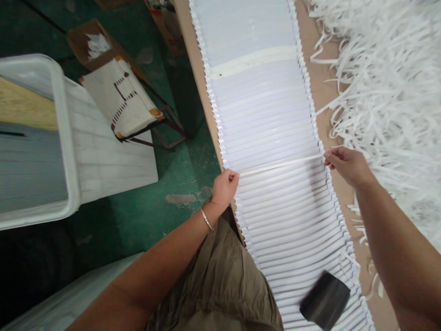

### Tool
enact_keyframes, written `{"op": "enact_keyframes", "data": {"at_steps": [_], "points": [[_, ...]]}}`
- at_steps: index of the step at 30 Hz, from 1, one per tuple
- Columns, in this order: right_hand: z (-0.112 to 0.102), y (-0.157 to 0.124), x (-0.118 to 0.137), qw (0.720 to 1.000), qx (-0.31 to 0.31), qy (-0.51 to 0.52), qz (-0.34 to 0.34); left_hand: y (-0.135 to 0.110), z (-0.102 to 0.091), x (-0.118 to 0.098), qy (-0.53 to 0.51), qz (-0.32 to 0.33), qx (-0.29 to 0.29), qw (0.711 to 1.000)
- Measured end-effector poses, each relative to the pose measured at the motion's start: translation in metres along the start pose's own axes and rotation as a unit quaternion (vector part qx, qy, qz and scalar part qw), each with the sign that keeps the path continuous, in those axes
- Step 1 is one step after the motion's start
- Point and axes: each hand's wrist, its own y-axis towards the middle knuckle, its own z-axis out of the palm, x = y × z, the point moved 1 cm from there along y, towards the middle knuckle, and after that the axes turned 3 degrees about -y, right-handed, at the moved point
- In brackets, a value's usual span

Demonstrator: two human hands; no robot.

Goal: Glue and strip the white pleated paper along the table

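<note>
A long row of white paper sheets (265,115), overlapped like shingles, runs along a brown table (319,94). My left hand (225,186) pinches the left end of one sheet bundle (280,164) at the row's left edge. My right hand (346,164) pinches the same bundle's right end. That bundle stands slightly raised above its neighbours. A metal bangle (206,219) sits on my left wrist.
A heap of white paper strips (389,92) covers the table's right side. A dark block (325,301) lies on the sheets near me. Left of the table are a green floor (179,170), a worn stool (122,99) and a white tub (65,138).
</note>
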Motion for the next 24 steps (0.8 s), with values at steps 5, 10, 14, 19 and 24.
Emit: {"op": "enact_keyframes", "data": {"at_steps": [5,10,14,19,24], "points": [[0.001,0.009,0.006,0.999,-0.039,-0.003,0.037,0.000,0.004,-0.002,0.024,-0.001,-0.018,1.000],[0.007,0.013,0.007,0.998,-0.041,0.017,0.043,0.000,0.005,-0.002,0.029,-0.002,-0.029,0.999],[0.013,0.018,0.004,0.998,-0.046,0.034,0.035,0.000,0.005,0.001,0.019,0.003,-0.039,0.999],[0.019,0.025,-0.008,0.998,-0.059,0.019,0.018,0.001,0.006,0.004,0.000,0.011,-0.047,0.999],[0.023,0.029,-0.021,0.998,-0.064,-0.006,-0.003,0.002,0.007,0.004,-0.005,0.014,-0.048,0.999]]}}
